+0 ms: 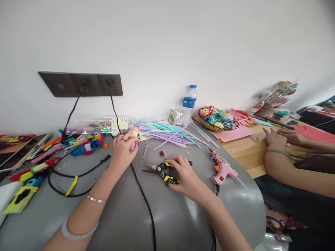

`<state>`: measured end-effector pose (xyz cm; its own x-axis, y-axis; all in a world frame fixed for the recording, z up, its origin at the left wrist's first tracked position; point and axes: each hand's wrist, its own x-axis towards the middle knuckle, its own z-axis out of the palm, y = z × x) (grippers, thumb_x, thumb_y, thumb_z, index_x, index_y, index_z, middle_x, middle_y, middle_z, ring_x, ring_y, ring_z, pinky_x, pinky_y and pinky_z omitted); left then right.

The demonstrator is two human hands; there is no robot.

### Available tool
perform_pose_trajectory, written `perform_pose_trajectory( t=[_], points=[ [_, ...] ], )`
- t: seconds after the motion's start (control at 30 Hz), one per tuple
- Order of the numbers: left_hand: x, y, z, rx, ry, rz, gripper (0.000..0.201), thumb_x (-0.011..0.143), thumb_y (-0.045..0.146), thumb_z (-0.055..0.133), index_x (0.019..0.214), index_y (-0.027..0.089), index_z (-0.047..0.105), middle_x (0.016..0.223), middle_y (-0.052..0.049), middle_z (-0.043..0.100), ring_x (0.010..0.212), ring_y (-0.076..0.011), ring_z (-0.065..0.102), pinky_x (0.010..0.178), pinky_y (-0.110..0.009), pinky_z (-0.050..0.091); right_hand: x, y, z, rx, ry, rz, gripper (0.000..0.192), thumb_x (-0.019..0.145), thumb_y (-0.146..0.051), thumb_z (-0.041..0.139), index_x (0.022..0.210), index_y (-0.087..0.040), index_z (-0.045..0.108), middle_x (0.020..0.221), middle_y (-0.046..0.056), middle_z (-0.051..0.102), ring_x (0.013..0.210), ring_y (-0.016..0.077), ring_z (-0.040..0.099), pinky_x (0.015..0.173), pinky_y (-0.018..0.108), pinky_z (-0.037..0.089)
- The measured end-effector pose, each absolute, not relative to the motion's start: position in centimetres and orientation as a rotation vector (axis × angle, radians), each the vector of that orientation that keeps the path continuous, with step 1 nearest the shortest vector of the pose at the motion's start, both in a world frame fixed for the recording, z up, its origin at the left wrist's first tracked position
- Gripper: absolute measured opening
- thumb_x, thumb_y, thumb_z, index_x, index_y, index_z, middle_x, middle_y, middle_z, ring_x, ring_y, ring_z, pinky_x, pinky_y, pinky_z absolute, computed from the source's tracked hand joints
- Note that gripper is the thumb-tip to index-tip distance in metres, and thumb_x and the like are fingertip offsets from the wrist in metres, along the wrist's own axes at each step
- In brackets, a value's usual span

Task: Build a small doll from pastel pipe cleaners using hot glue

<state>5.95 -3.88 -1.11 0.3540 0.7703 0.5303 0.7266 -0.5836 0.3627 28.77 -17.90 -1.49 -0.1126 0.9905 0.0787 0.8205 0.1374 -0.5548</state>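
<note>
My left hand (123, 150) has its fingers closed round a small pink-and-purple fuzzy piece (133, 145), mostly hidden by the fingers. Just behind it is a small pink-and-yellow fuzzy figure (135, 130). On the grey table, my right hand (186, 176) grips the black-and-yellow handles of wire-stripping pliers (159, 168), whose jaws point left and are apart. Beyond both hands lies a loose bundle of purple, pink and turquoise pipe cleaners (167, 134). One short purple piece (145, 151) and a small brown bit (162, 153) lie between the hands.
At right lies a pink glue gun (222, 167). A water bottle (188, 104) and small green-white box (175, 116) stand by the wall. A black cable (143, 195) crosses the table; colourful pipe-cleaner figures (86, 146) lie left. Another person's hands (274, 137) rest on the wooden table.
</note>
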Motion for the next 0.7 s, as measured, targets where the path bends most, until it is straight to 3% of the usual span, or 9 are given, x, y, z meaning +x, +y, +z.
perform_pose_trajectory(
  t=[0.1, 0.2, 0.27, 0.37, 0.5, 0.7],
  points=[
    [5.4, -3.4, -0.9, 2.493, 1.435, 1.149, 0.020, 0.086, 0.015, 0.054, 0.089, 0.025, 0.071, 0.104, -0.005, 0.072, 0.104, -0.0279, 0.062, 0.090, -0.043, 0.039, 29.0, -16.5, -2.0, -1.651, -1.988, 0.546, 0.061, 0.072, -0.021, 0.079, 0.129, -0.025, 0.058, 0.125, 0.010, 0.054, 0.117, 0.0306, 0.051, 0.102, 0.047, 0.046],
    [5.1, -3.2, -0.9, 2.471, 1.458, 1.182, 0.020, 0.088, 0.016, 0.052, 0.091, 0.024, 0.071, 0.104, -0.006, 0.072, 0.104, -0.0275, 0.062, 0.090, -0.042, 0.040, 29.4, -14.8, -2.2, -1.617, -1.891, 0.499, 0.039, 0.087, -0.031, 0.067, 0.125, -0.027, 0.063, 0.117, 0.009, 0.059, 0.113, 0.0277, 0.054, 0.099, 0.044, 0.047],
    [5.0, -3.1, -0.9, 2.464, 1.457, 1.172, 0.020, 0.088, 0.017, 0.052, 0.092, 0.024, 0.070, 0.104, -0.006, 0.072, 0.105, -0.0271, 0.063, 0.090, -0.042, 0.040, 29.7, -13.4, -2.2, -1.658, -1.796, 0.429, 0.031, 0.094, -0.028, 0.052, 0.122, -0.024, 0.065, 0.106, 0.009, 0.063, 0.105, 0.0257, 0.058, 0.095, 0.041, 0.047],
    [5.0, -3.0, -0.9, 2.462, 1.431, 1.152, 0.021, 0.089, 0.017, 0.050, 0.092, 0.023, 0.070, 0.102, -0.006, 0.072, 0.105, -0.0273, 0.063, 0.089, -0.042, 0.040, 29.9, -10.9, -1.8, -1.744, -1.750, 0.423, 0.037, 0.092, -0.016, 0.043, 0.119, -0.020, 0.068, 0.087, 0.006, 0.067, 0.085, 0.0221, 0.061, 0.083, 0.035, 0.046],
    [5.0, -3.0, -0.9, 2.462, 1.394, 1.152, 0.020, 0.087, 0.016, 0.051, 0.090, 0.024, 0.070, 0.100, -0.006, 0.073, 0.102, -0.0271, 0.064, 0.088, -0.041, 0.041, 29.4, -8.5, -1.6, -1.827, -1.824, 0.449, 0.038, 0.089, -0.009, 0.045, 0.116, -0.020, 0.069, 0.075, 0.004, 0.069, 0.070, 0.0194, 0.059, 0.070, 0.029, 0.042],
    [5.3, -3.2, -0.9, 2.497, 1.305, 1.086, 0.017, 0.087, 0.017, 0.056, 0.093, 0.024, 0.070, 0.102, -0.005, 0.073, 0.104, -0.0272, 0.064, 0.091, -0.042, 0.040, 28.9, -8.1, -1.2, -1.943, -1.914, 0.373, 0.024, 0.089, -0.008, 0.050, 0.099, -0.021, 0.067, 0.078, 0.005, 0.071, 0.072, 0.0194, 0.061, 0.063, 0.026, 0.035]
  ],
)
